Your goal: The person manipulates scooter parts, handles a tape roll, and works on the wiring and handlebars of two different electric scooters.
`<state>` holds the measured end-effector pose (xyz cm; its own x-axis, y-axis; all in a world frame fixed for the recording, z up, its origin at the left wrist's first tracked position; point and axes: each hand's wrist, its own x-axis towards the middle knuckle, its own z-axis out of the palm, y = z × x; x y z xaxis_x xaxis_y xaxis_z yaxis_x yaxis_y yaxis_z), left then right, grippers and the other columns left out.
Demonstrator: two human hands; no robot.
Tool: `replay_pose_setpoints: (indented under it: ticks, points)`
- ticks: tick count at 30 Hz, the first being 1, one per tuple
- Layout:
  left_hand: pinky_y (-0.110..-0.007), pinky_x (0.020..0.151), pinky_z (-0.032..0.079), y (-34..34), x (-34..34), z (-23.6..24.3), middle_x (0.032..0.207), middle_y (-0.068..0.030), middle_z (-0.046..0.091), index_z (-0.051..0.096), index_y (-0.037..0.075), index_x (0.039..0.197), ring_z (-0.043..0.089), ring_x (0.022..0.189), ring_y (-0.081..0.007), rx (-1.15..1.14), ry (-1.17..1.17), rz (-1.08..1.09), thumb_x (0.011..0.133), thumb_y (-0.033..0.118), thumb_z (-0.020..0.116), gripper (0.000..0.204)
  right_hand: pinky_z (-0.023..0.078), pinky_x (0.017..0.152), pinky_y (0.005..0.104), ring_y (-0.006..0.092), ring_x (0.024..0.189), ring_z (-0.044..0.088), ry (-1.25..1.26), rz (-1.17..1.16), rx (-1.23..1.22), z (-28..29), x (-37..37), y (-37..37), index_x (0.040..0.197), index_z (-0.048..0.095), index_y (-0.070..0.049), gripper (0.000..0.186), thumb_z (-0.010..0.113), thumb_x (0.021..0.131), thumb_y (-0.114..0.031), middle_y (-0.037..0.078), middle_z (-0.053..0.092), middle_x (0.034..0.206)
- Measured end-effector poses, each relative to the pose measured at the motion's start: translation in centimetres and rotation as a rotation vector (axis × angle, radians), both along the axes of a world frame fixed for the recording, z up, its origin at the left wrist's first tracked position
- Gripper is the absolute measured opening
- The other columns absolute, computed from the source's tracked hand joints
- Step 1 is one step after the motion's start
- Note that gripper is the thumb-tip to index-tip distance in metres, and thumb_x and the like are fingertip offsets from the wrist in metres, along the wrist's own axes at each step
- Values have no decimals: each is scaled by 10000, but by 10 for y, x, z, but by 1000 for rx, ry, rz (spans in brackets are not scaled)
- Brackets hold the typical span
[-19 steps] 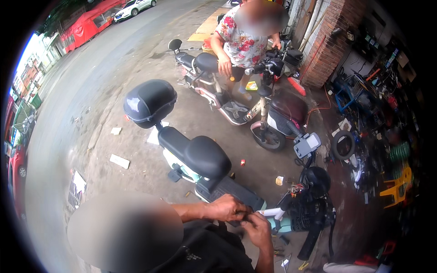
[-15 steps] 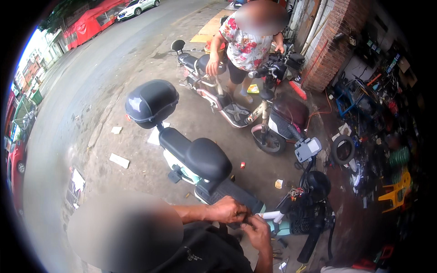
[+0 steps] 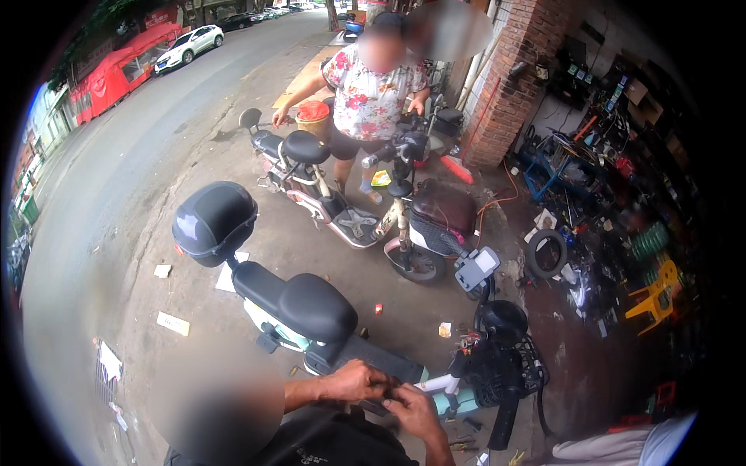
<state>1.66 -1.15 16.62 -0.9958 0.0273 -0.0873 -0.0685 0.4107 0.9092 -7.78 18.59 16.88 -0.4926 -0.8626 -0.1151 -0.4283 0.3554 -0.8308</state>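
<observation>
My left hand (image 3: 359, 380) and my right hand (image 3: 416, 412) meet at the lower middle, fingers closed together around something small and dark that I cannot make out. Just beyond them is the footboard (image 3: 381, 356) of a mint-green and white electric scooter with a black seat (image 3: 318, 307). The scooter's white tube (image 3: 439, 384) rises close to my right fingers. Its handlebar (image 3: 506, 415) reaches toward the lower right, and a grey phone holder (image 3: 476, 269) stands above. A blurred patch hides my left upper arm.
A person in a floral shirt (image 3: 365, 101) stands behind a pink-white scooter (image 3: 342, 221). A black top box (image 3: 215, 223) sits behind the near seat. At right are a loose tyre (image 3: 547, 254), a yellow stool (image 3: 657, 297) and clutter by a brick pillar (image 3: 514, 85). Small tools (image 3: 464, 446) lie below my right hand.
The view has shifted, so the scene sits farther left. The person in the floral shirt has moved an arm from the scooter seat out toward its rear. My hands stay together.
</observation>
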Motion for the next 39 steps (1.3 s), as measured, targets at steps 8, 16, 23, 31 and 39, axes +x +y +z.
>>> replay_pose_setpoints:
  ticks: [8,16,23,31,39]
  points:
    - [-387,685,553,14,-34,9,912,-179,700,703,38,1079,699,773,-332,-21,72,32,824,80,628,269,463,686,375,283,784,587,4,-179,-164,8,-14,12,917,646,4,194,722,828,-150,108,592,861]
    - [-394,652,548,16,-58,-3,869,-160,709,692,10,1069,709,744,-299,108,274,-109,835,65,612,254,478,703,360,282,817,612,-163,-304,-137,12,-8,28,948,649,31,251,705,850,-193,105,616,887]
    - [-361,675,559,18,-57,14,930,-166,717,706,28,1095,717,755,-278,41,159,-126,796,106,676,310,482,698,374,281,825,612,-60,-301,-139,11,-9,27,939,662,9,199,704,848,-162,100,619,883]
    - [-347,704,568,8,-46,4,901,-152,725,717,15,1045,719,756,-273,39,241,-77,819,49,641,241,479,690,374,276,806,612,7,-251,-176,20,-7,16,912,661,13,173,718,828,-127,102,618,862]
    - [-319,671,546,5,-52,28,839,-172,716,700,-26,1029,708,713,-230,106,86,-103,866,75,660,196,470,713,363,254,814,602,-158,-218,-162,7,-9,18,953,643,9,189,695,853,-143,96,585,887]
